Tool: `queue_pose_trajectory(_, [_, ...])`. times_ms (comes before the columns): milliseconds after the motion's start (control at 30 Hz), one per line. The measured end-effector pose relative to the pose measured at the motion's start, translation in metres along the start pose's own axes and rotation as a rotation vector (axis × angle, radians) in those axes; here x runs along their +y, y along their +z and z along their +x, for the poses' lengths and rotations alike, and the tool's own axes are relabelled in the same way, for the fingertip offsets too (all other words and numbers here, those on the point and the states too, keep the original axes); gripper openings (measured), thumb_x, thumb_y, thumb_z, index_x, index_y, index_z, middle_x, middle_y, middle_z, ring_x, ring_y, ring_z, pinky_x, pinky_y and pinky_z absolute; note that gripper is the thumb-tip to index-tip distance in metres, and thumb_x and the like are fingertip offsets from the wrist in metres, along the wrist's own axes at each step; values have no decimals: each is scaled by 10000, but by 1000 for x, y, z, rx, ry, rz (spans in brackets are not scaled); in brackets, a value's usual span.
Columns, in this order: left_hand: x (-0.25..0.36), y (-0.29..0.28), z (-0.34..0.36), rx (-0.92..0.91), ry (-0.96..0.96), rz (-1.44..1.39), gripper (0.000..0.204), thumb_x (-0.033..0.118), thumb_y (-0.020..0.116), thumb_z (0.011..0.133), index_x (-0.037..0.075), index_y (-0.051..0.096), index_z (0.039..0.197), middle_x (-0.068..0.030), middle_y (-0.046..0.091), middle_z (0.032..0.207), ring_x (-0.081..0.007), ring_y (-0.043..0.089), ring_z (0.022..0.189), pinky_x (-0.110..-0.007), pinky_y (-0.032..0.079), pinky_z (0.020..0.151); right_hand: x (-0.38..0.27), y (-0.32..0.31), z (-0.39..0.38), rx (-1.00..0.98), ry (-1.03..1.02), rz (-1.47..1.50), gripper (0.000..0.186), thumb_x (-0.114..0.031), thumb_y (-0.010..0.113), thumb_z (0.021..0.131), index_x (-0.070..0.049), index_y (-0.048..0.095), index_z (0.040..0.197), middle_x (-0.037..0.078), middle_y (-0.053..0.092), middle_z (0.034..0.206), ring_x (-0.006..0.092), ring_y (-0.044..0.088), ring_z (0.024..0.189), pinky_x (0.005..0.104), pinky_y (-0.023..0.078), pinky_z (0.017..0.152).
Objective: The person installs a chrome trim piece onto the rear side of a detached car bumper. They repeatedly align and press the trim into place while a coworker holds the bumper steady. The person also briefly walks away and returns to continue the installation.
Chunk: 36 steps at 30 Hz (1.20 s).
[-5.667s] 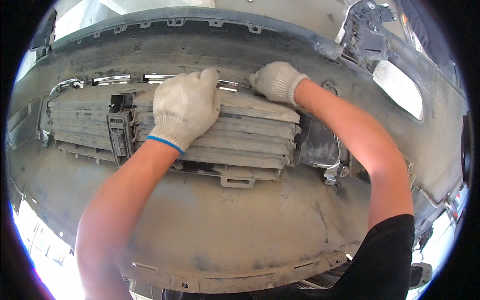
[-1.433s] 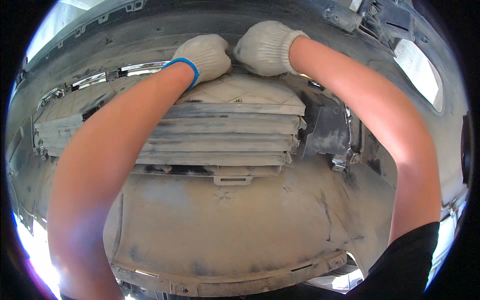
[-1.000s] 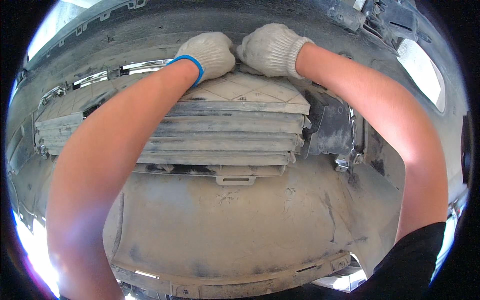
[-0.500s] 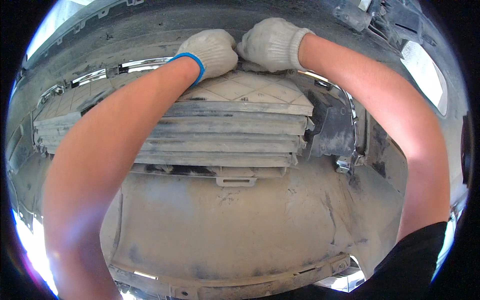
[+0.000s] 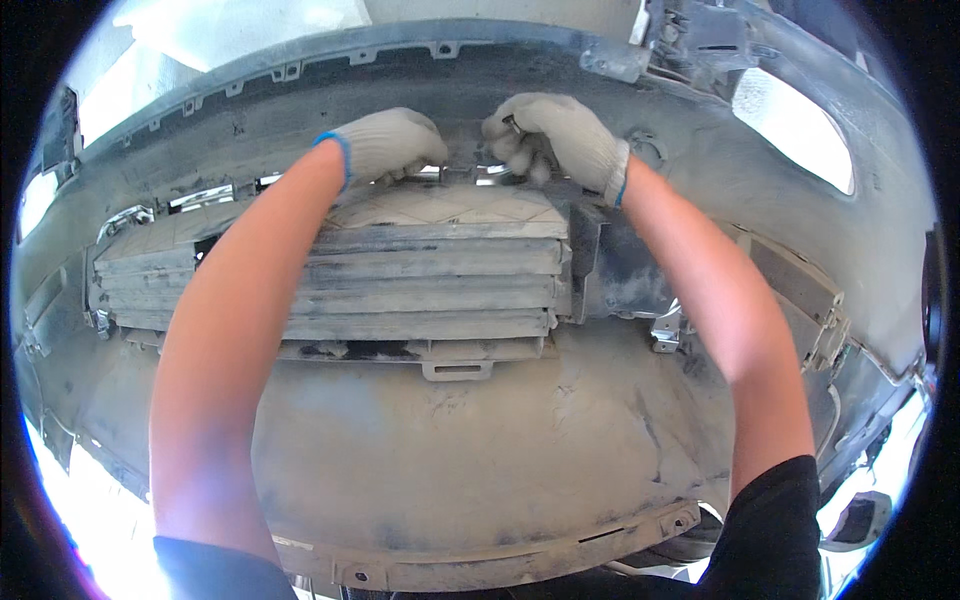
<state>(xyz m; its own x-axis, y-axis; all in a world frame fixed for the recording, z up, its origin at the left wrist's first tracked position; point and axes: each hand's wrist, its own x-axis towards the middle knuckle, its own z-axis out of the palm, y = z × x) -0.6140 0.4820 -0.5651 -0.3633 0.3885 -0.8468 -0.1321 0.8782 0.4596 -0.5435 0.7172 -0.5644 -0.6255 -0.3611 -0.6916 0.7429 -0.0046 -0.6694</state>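
Observation:
A dusty, slatted plastic grille panel sits in the back of a car bumper cover. My left hand, in a white knit glove, is closed at the panel's upper edge with its fingers curled down. What those fingers hold, if anything, is hidden. To its right, my gloved right hand is raised a little above the same edge, fingers bent together. A small dark bit shows by its thumb, too small to name. Bright chrome trim shows through gaps between the two hands.
The bumper's upper rim with tabs curves across the far side. A grey bracket assembly is at the far right. A metal clip stands right of the panel. The bumper's near lip runs along the bottom.
My hands have moved apart and sit lower in the picture, the right one turned with fingers more visible. The view has shifted, showing more of the bumper's far rim.

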Motion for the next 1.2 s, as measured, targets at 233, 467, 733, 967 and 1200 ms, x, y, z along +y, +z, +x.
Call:
queue_pose_trajectory(233, [16,-15,-36,-257,94,-1243,483,271,300,1086,-96,580,1227,-171,666,1044,-281,673,912,-445,581,842,-30,36,0,241,-467,-502,263,-218,524,933,-8,678,966,213,701,890,336,685,794,416,549,760])
queue_pose_trajectory(467, [9,-1,-33,-284,233,-1327,465,287,335,1078,-68,564,1271,-204,636,1237,-328,645,1122,-484,507,1026,-24,61,-14,291,-451,-1233,368,-382,554,976,-69,621,1159,176,686,1098,330,682,1030,441,552,862])
queue_pose_trajectory(733, [23,8,-33,-239,178,-1302,388,176,395,1075,-81,551,1320,-183,642,1270,-258,652,1131,-407,516,1027,-34,63,-6,209,-384,-1463,421,-413,539,980,-24,653,1094,180,699,1065,327,694,1011,439,567,842])
queue_pose_trajectory(967, [23,12,-31,-162,117,-1272,364,174,446,1070,-79,548,1311,-171,635,1269,-238,670,1097,-398,560,1002,-31,66,1,276,-389,-1389,379,-348,496,985,-10,664,956,201,717,927,353,707,904,463,572,797])
queue_pose_trajectory(1200, [14,5,-27,191,-28,-948,306,124,481,1010,-38,614,1233,-161,689,1125,-274,682,1062,-391,580,871,-22,36,17,365,-455,-1080,352,-313,485,990,-9,661,965,222,700,968,403,672,932,501,516,861])
